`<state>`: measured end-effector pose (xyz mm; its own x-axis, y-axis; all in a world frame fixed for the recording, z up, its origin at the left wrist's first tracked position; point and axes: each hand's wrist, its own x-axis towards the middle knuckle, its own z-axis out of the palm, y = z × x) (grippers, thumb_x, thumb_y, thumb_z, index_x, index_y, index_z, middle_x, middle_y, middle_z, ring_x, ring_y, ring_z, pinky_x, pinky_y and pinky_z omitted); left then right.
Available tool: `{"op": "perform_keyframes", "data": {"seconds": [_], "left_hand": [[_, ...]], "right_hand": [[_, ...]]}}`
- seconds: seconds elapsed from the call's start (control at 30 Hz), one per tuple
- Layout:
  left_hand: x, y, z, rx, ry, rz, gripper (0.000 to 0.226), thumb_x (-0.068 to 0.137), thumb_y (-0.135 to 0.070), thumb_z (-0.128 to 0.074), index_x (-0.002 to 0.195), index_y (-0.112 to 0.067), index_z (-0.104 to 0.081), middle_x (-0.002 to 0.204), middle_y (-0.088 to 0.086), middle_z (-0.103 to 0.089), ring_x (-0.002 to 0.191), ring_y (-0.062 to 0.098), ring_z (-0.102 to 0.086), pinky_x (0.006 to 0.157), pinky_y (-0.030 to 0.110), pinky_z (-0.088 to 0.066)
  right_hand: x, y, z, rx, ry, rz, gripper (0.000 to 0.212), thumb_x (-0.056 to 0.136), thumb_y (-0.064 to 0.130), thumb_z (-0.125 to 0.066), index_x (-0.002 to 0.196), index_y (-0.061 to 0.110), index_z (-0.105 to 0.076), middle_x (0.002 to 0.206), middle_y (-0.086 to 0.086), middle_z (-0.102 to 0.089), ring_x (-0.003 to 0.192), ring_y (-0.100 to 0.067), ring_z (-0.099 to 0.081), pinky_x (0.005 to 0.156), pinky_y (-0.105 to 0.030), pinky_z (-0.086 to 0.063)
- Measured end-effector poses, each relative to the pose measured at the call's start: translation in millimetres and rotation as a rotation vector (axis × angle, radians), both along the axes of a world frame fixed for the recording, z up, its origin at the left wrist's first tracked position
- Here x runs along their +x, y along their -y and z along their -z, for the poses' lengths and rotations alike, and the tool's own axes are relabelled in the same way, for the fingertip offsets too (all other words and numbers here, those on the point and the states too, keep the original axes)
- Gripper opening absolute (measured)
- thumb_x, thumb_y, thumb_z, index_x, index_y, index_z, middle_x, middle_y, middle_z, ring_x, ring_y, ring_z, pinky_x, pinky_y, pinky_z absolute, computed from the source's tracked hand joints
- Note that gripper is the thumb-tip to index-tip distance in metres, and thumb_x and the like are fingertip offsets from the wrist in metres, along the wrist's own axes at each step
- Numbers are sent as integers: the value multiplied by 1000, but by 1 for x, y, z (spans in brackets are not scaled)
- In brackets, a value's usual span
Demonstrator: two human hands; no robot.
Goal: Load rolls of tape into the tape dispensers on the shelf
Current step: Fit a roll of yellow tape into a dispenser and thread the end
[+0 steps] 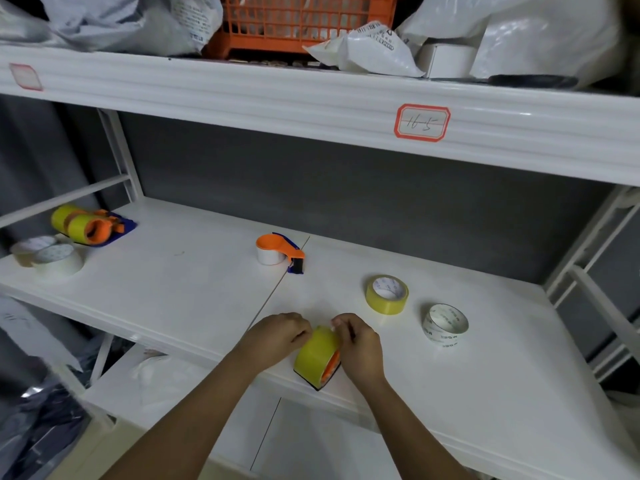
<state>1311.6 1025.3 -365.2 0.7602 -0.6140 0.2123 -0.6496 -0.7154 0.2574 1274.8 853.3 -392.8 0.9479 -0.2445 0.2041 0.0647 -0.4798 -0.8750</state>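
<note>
While both hands meet at the front edge of the white shelf [194,271], the left hand [277,336] curls its fingers against the left side of a yellow tape roll [317,351], and the right hand [358,344] pinches with thumb and fingertips at the top of that roll, where the free tape end would be; whether a tape end is actually lifted cannot be told. This roll sits on an orange dispenser [330,370] whose dark base overhangs the shelf lip, the roll standing on edge with its axis running roughly left to right and tilted toward the right hand. Just beyond the hands, a second yellow roll [387,294] lies flat with its core hole facing up, and to its right a bare white core ring [446,325] lies tilted, apart from it. Farther back near the shelf seam stands an orange and blue dispenser [280,252] loaded with a white roll, its cutter end pointing toward the person. At the far left are two more loaded yellow dispensers [90,225] on their sides, with two pale rolls [48,259] lying flat in front of them. Nothing lies between the hands and the loose rolls. Above, an upper shelf carries an orange crate [304,22] and white bags [519,32].
</note>
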Motion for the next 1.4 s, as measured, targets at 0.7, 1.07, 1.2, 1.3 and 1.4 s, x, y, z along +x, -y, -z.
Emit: {"op": "perform_keyframes", "data": {"seconds": [0.7, 1.07, 1.2, 1.3, 1.4], "left_hand": [[21, 24, -11, 112, 5, 7, 21, 99, -23, -39, 107, -8, -50, 90, 12, -63, 70, 18, -48, 52, 23, -27], [26, 27, -20, -217, -346, -42, 11, 95, -16, -49, 97, -17, -61, 101, -2, -64, 95, 11, -60, 83, 20, -47], [28, 28, -20, -223, -411, -79, 11, 95, -15, -48, 89, -21, -55, 89, -3, -65, 83, 9, -62, 75, 18, -48], [27, 28, -19, -276, -435, -93, 13, 95, -14, -49, 86, -22, -55, 89, 2, -67, 78, 8, -62, 69, 16, -47], [24, 30, -15, -277, -442, -88, 14, 95, -15, -47, 85, -23, -51, 91, 3, -65, 81, 14, -60, 70, 21, -46]], "right_hand": [[6, 6, -14, -36, -92, -78, 22, 95, 12, -44, 85, 21, -61, 78, 7, -61, 66, -3, -51, 57, -11, -35], [11, 20, -30, 185, -268, -187, 27, 95, 5, -43, 101, 11, -69, 81, 10, -61, 78, -6, -57, 65, -9, -42], [8, 19, -27, 199, -163, -174, 30, 92, -4, -44, 93, 14, -67, 75, 11, -61, 67, -2, -56, 62, -8, -42], [5, 17, -17, 151, -57, -136, 40, 90, -4, -46, 86, 31, -65, 75, 13, -64, 69, -3, -60, 67, -16, -45], [3, 13, -13, 50, -14, -103, 41, 93, 3, -46, 86, 41, -58, 84, 13, -65, 77, -8, -63, 71, -16, -47]]}}
